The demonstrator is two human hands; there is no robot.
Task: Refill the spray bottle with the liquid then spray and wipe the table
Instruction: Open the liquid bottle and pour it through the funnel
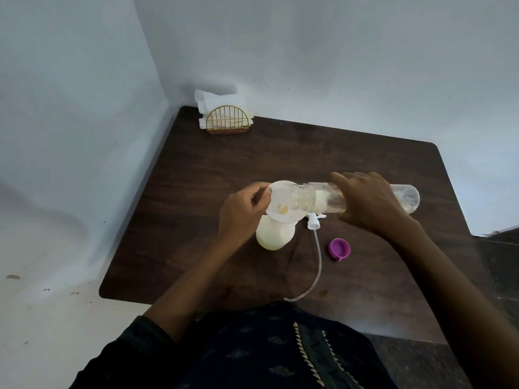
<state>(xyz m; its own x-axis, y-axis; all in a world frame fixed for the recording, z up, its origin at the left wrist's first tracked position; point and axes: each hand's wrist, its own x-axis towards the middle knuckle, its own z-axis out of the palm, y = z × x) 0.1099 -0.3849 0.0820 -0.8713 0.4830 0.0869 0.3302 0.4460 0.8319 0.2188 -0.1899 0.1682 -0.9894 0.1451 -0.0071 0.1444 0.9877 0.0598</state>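
Clear bottle sideways in gripping right hand, mouth in funnel pinched by left hand.

A gold wire holder stands in the far corner against blue walls.

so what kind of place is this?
Probably a plain room at home or in a small eatery: a dark wooden table pushed into a corner of bare pale walls, with a wire napkin holder at the back.

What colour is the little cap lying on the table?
The cap is purple; the head view shows it plainly, near the sprayer's tube.
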